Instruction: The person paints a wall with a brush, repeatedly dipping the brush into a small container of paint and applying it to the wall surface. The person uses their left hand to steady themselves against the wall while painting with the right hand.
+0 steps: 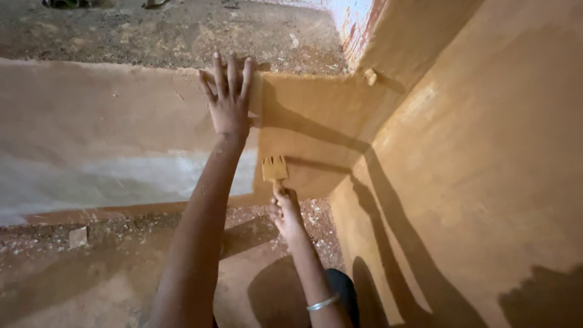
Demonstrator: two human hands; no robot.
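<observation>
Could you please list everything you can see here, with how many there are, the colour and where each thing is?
Paintbrush: one, ochre-coated, against the low wall, held by the right hand.
Low wall: one, pale grey at left, ochre at right, across the middle.
Side wall: one, ochre, right.
Floor: one, brownish, speckled, bottom.
Bangle: one, silver, right wrist.
Left hand: one, flat on the low wall.
Right hand: one, gripping the paintbrush.

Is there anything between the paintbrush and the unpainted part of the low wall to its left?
Nothing stands on the wall itself, but the left hand is pressed flat on the low wall above and left of the paintbrush, its forearm crossing that stretch. The right hand holds the paintbrush.
</observation>
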